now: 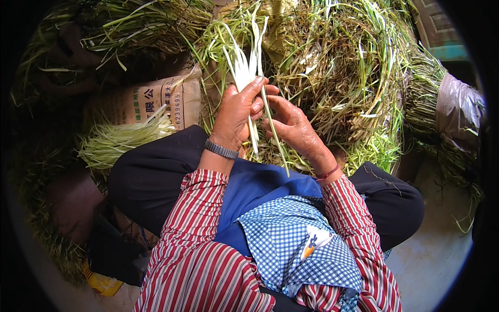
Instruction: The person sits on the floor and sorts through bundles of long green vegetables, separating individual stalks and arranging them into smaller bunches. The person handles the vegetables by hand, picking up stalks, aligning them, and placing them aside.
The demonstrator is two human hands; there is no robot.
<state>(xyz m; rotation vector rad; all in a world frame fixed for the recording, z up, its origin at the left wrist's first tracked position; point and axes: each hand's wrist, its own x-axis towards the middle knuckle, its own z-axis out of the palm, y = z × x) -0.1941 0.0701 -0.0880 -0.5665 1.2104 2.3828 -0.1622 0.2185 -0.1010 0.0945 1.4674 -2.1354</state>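
My left hand, with a watch on its wrist, grips a small bunch of pale, blanched leafy stalks, like garlic chives. Their white parts fan out above my thumb, and thinner ends hang below the fist. One greener stalk slants down past the right fingertips over my blue apron. Beside it, my right hand has its fingers curled and thumb apart; whether the fingertips touch that stalk is unclear. A heap of pale trimmed stalks lies beyond my left knee, on a printed sack.
A large tangled pile of green and dry stalks rises ahead. More bundled greens lie at the far left. At right is a stalk bundle partly wrapped in plastic. A yellow packet sits at lower left on the floor.
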